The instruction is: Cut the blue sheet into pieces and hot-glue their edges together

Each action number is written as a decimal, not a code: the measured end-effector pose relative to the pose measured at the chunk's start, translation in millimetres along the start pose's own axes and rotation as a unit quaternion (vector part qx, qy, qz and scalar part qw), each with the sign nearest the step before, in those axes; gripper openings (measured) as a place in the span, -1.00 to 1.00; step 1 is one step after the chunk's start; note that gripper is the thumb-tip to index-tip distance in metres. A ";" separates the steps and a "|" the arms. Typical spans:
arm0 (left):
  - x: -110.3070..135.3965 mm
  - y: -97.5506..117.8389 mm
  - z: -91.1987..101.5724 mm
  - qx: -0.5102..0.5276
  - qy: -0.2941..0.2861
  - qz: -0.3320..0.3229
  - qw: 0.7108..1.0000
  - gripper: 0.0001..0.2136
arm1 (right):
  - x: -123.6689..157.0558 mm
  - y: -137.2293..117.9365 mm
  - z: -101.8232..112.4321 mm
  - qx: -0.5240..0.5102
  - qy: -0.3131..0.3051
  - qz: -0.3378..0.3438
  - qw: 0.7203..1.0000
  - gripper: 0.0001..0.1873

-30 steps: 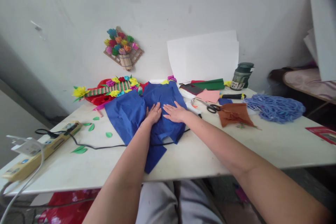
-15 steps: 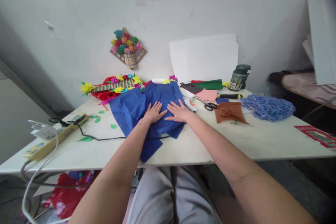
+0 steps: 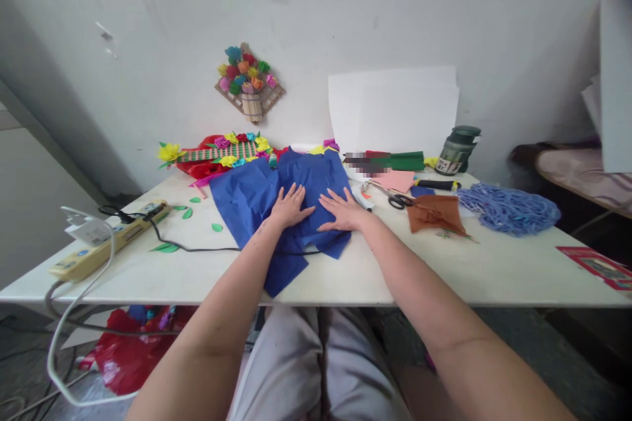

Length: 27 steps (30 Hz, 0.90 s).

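Creased sheets of blue crepe paper or cloth (image 3: 247, 194) lie in overlapping pieces on the white table (image 3: 355, 283); I cannot tell which material. Flat on their middle rests my left hand (image 3: 290, 207), its fingers spread. My right hand (image 3: 343, 210) presses on the right part of the blue sheets, fingers apart too. Neither hand grips anything. A black cord (image 3: 202, 250) runs to the sheets and partly under my left arm. Right of my right hand are scissors (image 3: 399, 201) with black handles and a brown gathered piece of material (image 3: 434, 214).
A power strip (image 3: 89, 260) with a white charger (image 3: 89, 230) sits at left, near green paper leaves (image 3: 187, 213). Behind stands a woven piece with paper flowers (image 3: 217, 154). Blue stringy material (image 3: 511, 207), a dark jar (image 3: 457, 150) and pink paper (image 3: 394, 181) lie right.
The camera view has shifted slightly. Both hands stay spread on the blue sheets, with hardly any movement over them.
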<state>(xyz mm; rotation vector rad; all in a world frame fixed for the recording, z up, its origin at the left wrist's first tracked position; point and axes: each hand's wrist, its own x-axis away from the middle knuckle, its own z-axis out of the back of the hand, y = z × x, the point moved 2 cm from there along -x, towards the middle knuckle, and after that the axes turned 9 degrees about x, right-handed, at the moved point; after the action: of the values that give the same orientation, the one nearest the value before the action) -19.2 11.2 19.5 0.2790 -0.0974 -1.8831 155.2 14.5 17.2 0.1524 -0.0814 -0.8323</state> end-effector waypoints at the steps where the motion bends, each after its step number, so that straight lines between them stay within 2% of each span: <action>1: -0.5 4.1 1.0 -0.002 0.009 -0.015 1.000 -0.34 | -0.4 -0.4 -0.4 -0.002 -0.002 0.002 1.000 -0.03; 4: -3.2 15.8 -3.7 0.019 -0.027 -0.037 0.999 -0.37 | -0.9 -1.1 -1.1 -0.010 -0.001 -0.003 1.000 -0.04; 8: -4.7 21.7 -14.6 0.053 -0.089 -0.035 0.994 -0.33 | -1.0 -1.1 -2.0 -0.021 -0.013 -0.015 1.000 -0.03; 12: -5.4 18.6 -18.3 0.067 -0.087 -0.030 0.993 -0.33 | -0.2 -1.6 -1.2 -0.035 -0.012 -0.017 0.999 -0.03; 17: -9.8 11.0 -20.3 0.095 -0.041 0.006 0.995 -0.36 | 1.4 -2.8 0.9 -0.037 -0.013 -0.015 0.999 0.00; 21: -12.7 5.8 -20.7 0.084 -0.092 -0.019 0.992 -0.46 | 2.6 -2.0 2.7 -0.056 -0.027 -0.016 0.998 0.01; 23: -15.7 2.7 -15.9 0.091 -0.073 -0.017 0.993 -0.48 | 3.0 -1.2 4.1 -0.076 -0.018 -0.022 0.997 -0.03; 27: -27.2 -3.0 -0.5 0.117 0.036 0.022 0.992 -0.42 | 0.1 1.1 6.8 -0.100 0.035 -0.056 0.993 -0.16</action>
<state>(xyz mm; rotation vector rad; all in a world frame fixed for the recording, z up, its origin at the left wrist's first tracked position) -13.6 37.8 22.3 0.4994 -0.2738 -1.8172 155.1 14.5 24.1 -0.0020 0.0766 -0.9404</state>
